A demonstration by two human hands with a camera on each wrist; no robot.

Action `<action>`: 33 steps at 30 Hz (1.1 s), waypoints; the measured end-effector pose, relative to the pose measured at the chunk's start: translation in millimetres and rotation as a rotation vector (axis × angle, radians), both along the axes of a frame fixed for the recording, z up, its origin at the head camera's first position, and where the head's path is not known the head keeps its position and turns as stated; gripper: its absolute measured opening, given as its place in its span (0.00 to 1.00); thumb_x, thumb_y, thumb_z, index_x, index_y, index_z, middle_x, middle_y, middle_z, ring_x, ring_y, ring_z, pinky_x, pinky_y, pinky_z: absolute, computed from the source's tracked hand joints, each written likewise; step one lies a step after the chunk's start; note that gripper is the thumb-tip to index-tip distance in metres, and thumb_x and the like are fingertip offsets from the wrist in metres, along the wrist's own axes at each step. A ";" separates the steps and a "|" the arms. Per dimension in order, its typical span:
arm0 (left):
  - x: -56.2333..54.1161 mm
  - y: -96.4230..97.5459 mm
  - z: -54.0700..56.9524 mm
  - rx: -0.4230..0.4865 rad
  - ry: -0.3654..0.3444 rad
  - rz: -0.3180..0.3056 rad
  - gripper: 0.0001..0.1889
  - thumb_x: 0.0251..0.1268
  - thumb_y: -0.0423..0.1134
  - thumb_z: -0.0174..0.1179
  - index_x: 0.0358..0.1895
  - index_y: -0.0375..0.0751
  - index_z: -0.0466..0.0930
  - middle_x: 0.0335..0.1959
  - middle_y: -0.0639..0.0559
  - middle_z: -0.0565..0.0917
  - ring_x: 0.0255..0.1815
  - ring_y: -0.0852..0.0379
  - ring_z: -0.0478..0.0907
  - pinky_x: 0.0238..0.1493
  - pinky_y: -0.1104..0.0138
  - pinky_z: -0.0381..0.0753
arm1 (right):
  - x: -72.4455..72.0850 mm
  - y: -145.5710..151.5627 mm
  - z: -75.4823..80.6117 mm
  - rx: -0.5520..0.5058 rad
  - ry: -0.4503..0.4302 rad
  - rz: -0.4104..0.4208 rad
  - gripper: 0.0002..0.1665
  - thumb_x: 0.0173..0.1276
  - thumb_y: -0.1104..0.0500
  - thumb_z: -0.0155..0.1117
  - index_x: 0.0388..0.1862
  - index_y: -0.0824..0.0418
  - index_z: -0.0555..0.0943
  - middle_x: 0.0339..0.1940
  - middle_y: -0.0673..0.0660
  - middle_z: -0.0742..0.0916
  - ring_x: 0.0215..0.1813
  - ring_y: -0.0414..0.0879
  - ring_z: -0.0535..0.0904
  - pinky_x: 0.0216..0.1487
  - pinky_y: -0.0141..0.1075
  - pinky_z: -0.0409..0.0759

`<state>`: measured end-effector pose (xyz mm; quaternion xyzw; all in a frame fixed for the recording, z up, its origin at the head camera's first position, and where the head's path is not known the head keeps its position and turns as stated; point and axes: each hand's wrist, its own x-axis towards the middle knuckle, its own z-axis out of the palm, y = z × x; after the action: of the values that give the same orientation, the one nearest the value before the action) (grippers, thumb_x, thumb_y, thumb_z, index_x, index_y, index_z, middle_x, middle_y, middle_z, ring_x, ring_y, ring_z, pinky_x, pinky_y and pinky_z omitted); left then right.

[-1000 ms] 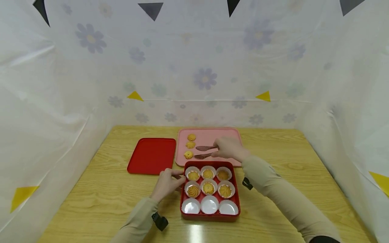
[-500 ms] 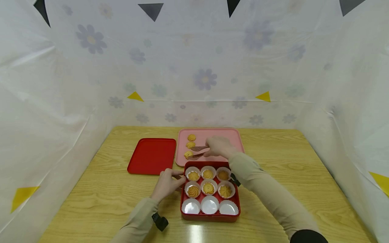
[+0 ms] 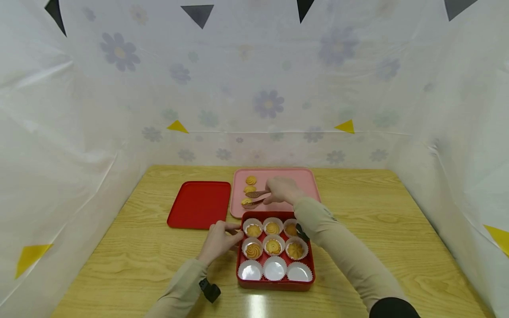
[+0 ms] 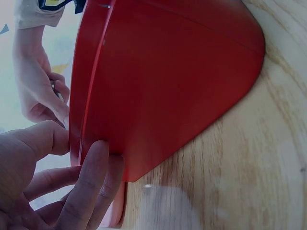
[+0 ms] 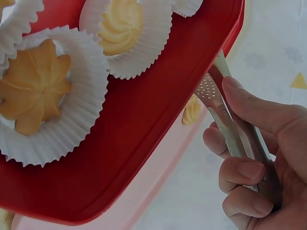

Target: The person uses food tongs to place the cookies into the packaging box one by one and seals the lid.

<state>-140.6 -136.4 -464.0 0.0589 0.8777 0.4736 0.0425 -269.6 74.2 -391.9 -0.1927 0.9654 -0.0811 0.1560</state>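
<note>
My right hand (image 3: 281, 190) grips metal tongs (image 3: 258, 193) over the pink tray (image 3: 302, 176), their two perforated arms apart. The tongs' ends lie on either side of the nearest cookie (image 3: 246, 201), whose contact with them I cannot tell. Two more cookies sit behind it. My left hand (image 3: 220, 242) holds the left wall of the red box (image 3: 276, 285), thumb at the rim and fingers on the outside in the left wrist view. Inside the box, white paper cups stand in three rows. Cookies lie in the back two rows; the three front cups (image 3: 274, 268) contain none.
A flat red lid (image 3: 200, 204) lies left of the pink tray on the wooden table (image 3: 370, 212). The box stands directly in front of the tray. White patterned sheeting (image 3: 270, 145) encloses the back and both sides.
My right hand has moved left with the tongs, bringing their ends from beside the nearest cookie to around it. The left hand and box have stayed put.
</note>
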 end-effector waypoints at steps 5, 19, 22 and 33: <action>-0.7 0.2 0.0 -0.008 0.004 -0.003 0.16 0.59 0.36 0.65 0.50 0.34 0.88 0.37 0.43 0.91 0.26 0.62 0.84 0.24 0.69 0.77 | -1.0 -2.4 -1.9 0.008 0.006 -0.014 0.16 0.61 0.46 0.75 0.34 0.56 0.82 0.31 0.50 0.84 0.30 0.43 0.71 0.32 0.37 0.70; -0.5 0.3 0.0 0.033 -0.020 -0.013 0.17 0.61 0.35 0.64 0.51 0.33 0.87 0.38 0.39 0.91 0.23 0.55 0.87 0.24 0.68 0.79 | -2.3 -1.4 -2.7 0.023 -0.003 -0.014 0.17 0.61 0.45 0.75 0.37 0.56 0.84 0.34 0.51 0.86 0.32 0.43 0.73 0.34 0.37 0.72; -0.4 0.3 0.3 0.028 -0.018 -0.012 0.17 0.61 0.35 0.64 0.52 0.32 0.87 0.38 0.39 0.91 0.24 0.55 0.87 0.24 0.68 0.79 | -2.2 -1.1 -2.3 0.017 -0.007 -0.017 0.17 0.61 0.45 0.75 0.38 0.56 0.84 0.35 0.51 0.86 0.33 0.44 0.74 0.35 0.38 0.73; 0.5 0.6 1.5 0.016 -0.026 0.002 0.17 0.61 0.36 0.65 0.52 0.32 0.87 0.39 0.39 0.91 0.23 0.56 0.87 0.24 0.69 0.78 | -2.7 -0.1 -4.4 0.014 -0.007 -0.024 0.17 0.62 0.45 0.74 0.38 0.56 0.84 0.37 0.52 0.87 0.34 0.44 0.75 0.36 0.39 0.74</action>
<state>-140.1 -135.9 -462.5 0.0522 0.8733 0.4814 0.0532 -272.3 74.0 -396.4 -0.1798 0.9676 -0.0768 0.1598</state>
